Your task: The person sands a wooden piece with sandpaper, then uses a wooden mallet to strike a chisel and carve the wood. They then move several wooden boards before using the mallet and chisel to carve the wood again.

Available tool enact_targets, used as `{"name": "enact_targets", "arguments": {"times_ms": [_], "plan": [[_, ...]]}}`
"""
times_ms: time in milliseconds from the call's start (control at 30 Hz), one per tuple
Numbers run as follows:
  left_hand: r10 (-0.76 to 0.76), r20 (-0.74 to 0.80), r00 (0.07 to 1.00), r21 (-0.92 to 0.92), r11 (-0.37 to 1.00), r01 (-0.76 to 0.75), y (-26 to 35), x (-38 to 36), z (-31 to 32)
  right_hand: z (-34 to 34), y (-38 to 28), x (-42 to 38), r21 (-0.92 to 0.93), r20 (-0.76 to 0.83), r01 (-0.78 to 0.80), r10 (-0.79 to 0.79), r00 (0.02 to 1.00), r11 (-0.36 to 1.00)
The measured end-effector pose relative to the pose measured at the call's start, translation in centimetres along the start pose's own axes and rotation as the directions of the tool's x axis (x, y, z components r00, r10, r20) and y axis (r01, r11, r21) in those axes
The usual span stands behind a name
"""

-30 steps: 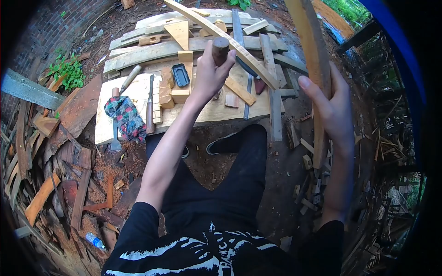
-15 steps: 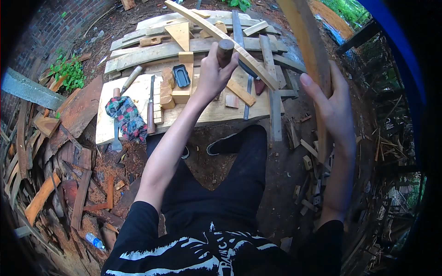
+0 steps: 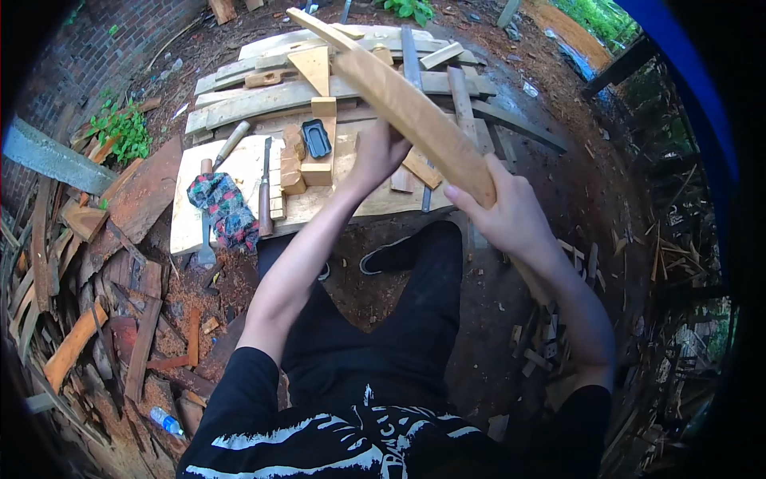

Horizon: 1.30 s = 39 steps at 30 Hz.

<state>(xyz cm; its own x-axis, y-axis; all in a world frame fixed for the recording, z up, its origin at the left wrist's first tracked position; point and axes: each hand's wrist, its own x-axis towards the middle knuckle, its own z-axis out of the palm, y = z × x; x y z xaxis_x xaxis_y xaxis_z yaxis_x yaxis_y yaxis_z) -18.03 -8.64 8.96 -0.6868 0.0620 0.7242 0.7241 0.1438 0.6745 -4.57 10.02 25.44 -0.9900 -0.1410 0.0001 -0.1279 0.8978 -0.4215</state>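
Observation:
My right hand (image 3: 511, 211) is closed around a long wooden board (image 3: 423, 116), held tilted up over the bench toward the upper left. The board passes in front of my left hand (image 3: 377, 160), whose fingers are partly hidden. Half a second ago that hand gripped a thick round wooden handle of a tool; its working end cannot be made out clearly. Behind the board a thin wooden strip (image 3: 323, 30) pokes out at the far side. Under my left hand lies the wooden bench top (image 3: 351, 203), with a small wood block (image 3: 401, 180) nearby.
On the bench are a chisel (image 3: 266, 188), a checked cloth (image 3: 223, 211), a wooden handle (image 3: 231, 144), a black tray (image 3: 316, 137) and a triangular wood piece (image 3: 311, 70). Scrap wood (image 3: 144, 343) and a plastic bottle (image 3: 165, 421) lie on the left ground.
The board in my right hand has swung from near upright at the right to a leftward tilt across the bench. It now covers the tool handle at my left hand.

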Motion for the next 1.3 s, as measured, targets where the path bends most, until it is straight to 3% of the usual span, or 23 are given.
{"name": "enact_targets", "arguments": {"times_ms": [33, 67, 133, 167, 200, 267, 367, 567, 900, 1000, 1033, 1100, 1167, 1233, 1267, 1300], "plan": [[-0.11, 0.008, 0.994, -0.021, 0.994, 0.11, 0.7, -0.8, -0.2, -1.0, -0.6, 0.2, -0.04, 0.099, -0.075, 0.078, 0.992, 0.996], [-0.114, -0.029, 0.993, 0.025, 0.993, 0.115, 1.1, -1.3, -0.4, -1.9, -0.8, 0.5, -0.042, 0.078, -0.065, 0.068, 0.995, 0.997], [-0.127, -0.12, 0.985, 0.037, 0.99, 0.132, 1.7, -1.3, -0.5, -3.2, -0.6, -0.2, 0.334, -0.208, 0.095, -0.025, 0.978, 0.938], [-0.256, -0.097, 0.962, 0.039, 0.965, 0.261, 2.0, -1.8, -0.8, -4.2, -1.1, -0.3, 0.35, -0.307, 0.184, -0.073, 0.949, 0.919], [-0.356, -0.08, 0.931, 0.044, 0.932, 0.36, 2.0, -1.0, -1.2, -4.8, -1.3, -0.6, 0.354, -0.297, 0.179, -0.072, 0.952, 0.918], [-0.265, -0.143, 0.954, -0.043, 0.964, 0.261, 2.1, 0.3, -1.5, -6.4, -1.4, -0.3, 0.335, -0.441, 0.247, -0.08, 0.894, 0.909], [-0.342, -0.166, 0.925, -0.136, 0.937, 0.322, 3.0, 1.8, -2.8, -7.1, -1.9, -1.0, 0.376, -0.46, 0.231, -0.036, 0.887, 0.897], [-0.297, -0.124, 0.947, -0.091, 0.953, 0.287, 3.5, 2.9, -2.6, -6.4, -1.8, -1.3, 0.455, -0.43, 0.243, -0.028, 0.903, 0.857], [-0.256, -0.12, 0.959, -0.028, 0.967, 0.255, 3.9, 2.8, -1.8, -5.9, -1.3, -1.0, 0.396, -0.445, 0.234, -0.037, 0.895, 0.888], [-0.238, -0.104, 0.966, 0.015, 0.97, 0.241, 4.7, 2.6, -1.5, -6.5, -1.5, -0.7, 0.29, -0.524, 0.277, -0.09, 0.847, 0.916], [-0.136, -0.124, 0.983, 0.047, 0.989, 0.143, 4.4, 2.5, -1.4, -7.4, -1.2, -0.9, 0.269, -0.569, 0.304, -0.104, 0.816, 0.914], [-0.119, -0.13, 0.984, 0.054, 0.99, 0.127, 4.3, 2.4, -1.1, -8.5, -1.5, -1.1, 0.245, -0.612, 0.327, -0.116, 0.783, 0.913], [-0.1, -0.137, 0.985, 0.064, 0.992, 0.109, 4.3, 2.2, -1.0, -9.1, -2.1, -1.6, 0.479, -0.658, 0.419, -0.001, 0.753, 0.771], [-0.157, -0.119, 0.98, 0.05, 0.985, 0.164, 4.6, 2.1, -1.0, -4.4, 0.7, -0.1, 0.425, -0.633, 0.531, -0.179, 0.753, 0.733], [-0.153, -0.121, 0.981, 0.049, 0.986, 0.16, 4.0, 1.5, -0.5, -2.0, 0.3, 0.1, 0.188, -0.371, 0.293, -0.208, 0.905, 0.938], [-0.115, -0.139, 0.984, -0.009, 0.993, 0.115, 2.7, 0.6, -0.2, -0.4, -0.7, 0.2, -0.147, -0.103, 0.098, -0.114, 0.988, 0.984]]}}
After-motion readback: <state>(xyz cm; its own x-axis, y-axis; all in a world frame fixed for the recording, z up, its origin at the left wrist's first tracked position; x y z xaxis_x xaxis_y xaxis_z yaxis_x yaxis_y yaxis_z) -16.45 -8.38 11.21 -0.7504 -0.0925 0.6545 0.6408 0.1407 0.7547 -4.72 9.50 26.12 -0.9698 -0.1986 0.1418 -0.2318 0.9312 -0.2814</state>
